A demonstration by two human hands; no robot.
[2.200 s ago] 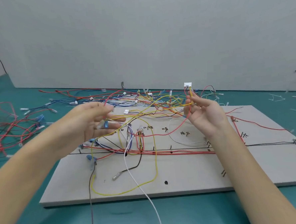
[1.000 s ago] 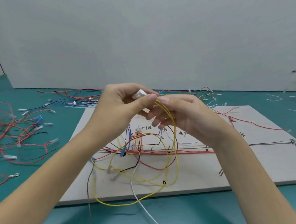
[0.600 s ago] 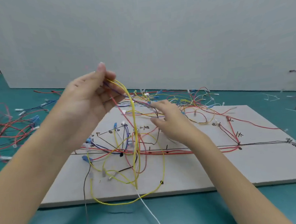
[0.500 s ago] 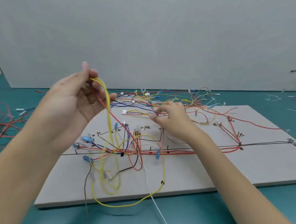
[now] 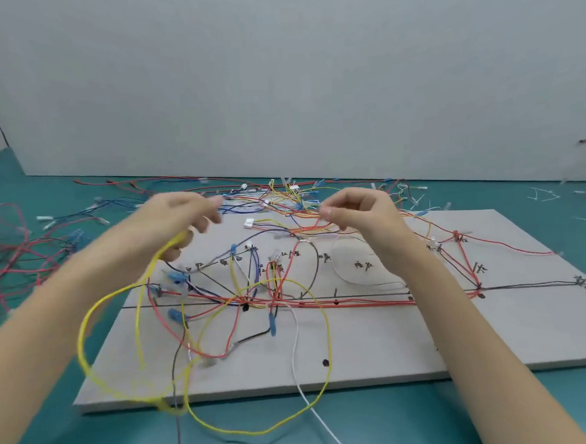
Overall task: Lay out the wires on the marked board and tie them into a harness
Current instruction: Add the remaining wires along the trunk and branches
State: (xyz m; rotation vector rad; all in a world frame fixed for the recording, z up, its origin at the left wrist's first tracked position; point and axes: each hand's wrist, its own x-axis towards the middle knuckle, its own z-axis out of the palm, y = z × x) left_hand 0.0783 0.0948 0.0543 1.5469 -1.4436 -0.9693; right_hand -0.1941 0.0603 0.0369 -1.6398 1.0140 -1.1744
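Note:
A grey marked board (image 5: 378,347) lies on the teal table with red, yellow, blue, black and white wires spread along its drawn lines. My left hand (image 5: 168,226) is raised over the board's left part, blurred, holding a yellow wire (image 5: 85,323) that hangs in loops past the board's front edge. My right hand (image 5: 359,214) hovers over the board's far middle, thumb and forefinger pinching thin red and yellow wires (image 5: 305,217) that run left toward a white connector (image 5: 249,223).
A tangle of loose wires (image 5: 283,195) lies behind the board near the grey wall. More red wires (image 5: 8,253) are heaped at the left on the table. Cut white ties (image 5: 544,196) are scattered at the right.
My left hand has dropped lower with the yellow wire, whose loops now sag over the board's front left. My right hand has lifted from the board, holding thin wires.

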